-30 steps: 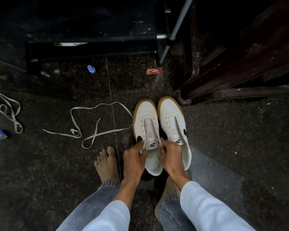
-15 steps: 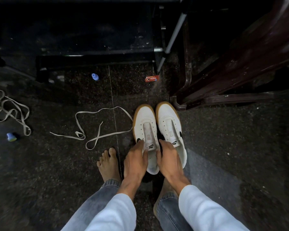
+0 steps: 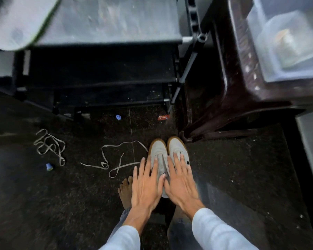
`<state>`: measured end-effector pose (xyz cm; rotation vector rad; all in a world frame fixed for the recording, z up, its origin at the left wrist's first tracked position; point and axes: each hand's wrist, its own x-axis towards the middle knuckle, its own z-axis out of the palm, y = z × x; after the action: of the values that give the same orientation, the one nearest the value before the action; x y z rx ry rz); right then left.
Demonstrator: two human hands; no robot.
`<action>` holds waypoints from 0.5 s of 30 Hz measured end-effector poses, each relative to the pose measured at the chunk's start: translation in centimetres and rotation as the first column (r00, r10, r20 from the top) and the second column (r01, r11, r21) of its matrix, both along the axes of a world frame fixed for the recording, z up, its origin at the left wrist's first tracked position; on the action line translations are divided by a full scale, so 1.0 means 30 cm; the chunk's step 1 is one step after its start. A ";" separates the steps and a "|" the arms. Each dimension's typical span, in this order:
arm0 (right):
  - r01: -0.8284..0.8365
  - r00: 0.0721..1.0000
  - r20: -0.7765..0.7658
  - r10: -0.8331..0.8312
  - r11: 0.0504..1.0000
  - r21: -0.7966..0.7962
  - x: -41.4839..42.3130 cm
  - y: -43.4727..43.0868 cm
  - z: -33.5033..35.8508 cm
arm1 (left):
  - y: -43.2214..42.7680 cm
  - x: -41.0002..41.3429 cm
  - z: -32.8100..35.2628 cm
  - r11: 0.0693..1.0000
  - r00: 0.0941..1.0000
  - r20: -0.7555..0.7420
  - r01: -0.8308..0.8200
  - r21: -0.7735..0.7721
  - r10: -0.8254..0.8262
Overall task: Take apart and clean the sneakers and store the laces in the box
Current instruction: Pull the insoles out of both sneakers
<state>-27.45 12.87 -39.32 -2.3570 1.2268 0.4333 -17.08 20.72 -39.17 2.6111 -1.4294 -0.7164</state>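
**Both sneakers on the floor, toes pointing away from me**

So the pair sits side by side on the dark speckled floor point(image 3: 242, 177), long axes running straight away from me, gum-rimmed toes up near the foot of the dark brown chair point(image 3: 229, 98). Left sneaker point(image 3: 156, 148) and right sneaker point(image 3: 175, 146) are touching along their inner sides. My left hand point(image 3: 144, 186) and right hand point(image 3: 181, 184) are both flat and spread wide over the heel ends, fingers splayed, gripping nothing. Both laces are already out: one lace point(image 3: 114, 159) loops just left of the shoes, the other lace point(image 3: 49, 147) is bunched well off to the left. A clear plastic box point(image 3: 285, 38) sits up on the chair, blurry.
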 end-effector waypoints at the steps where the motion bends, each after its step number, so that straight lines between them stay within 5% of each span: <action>1: 0.005 1.000 -0.009 -0.005 1.000 -0.007 -0.003 -0.007 0.033 | -0.007 0.004 0.044 1.000 1.000 0.005 -0.010 -0.005 0.010; 15: 0.058 0.998 0.021 -0.057 0.994 -0.090 -0.065 -0.143 0.586 | -0.091 0.026 0.608 0.995 0.997 0.079 0.005 -0.101 0.003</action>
<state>-29.40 8.57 -21.75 -2.3883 1.3284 0.3436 -16.30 17.99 -20.94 2.5883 -1.4471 -0.5306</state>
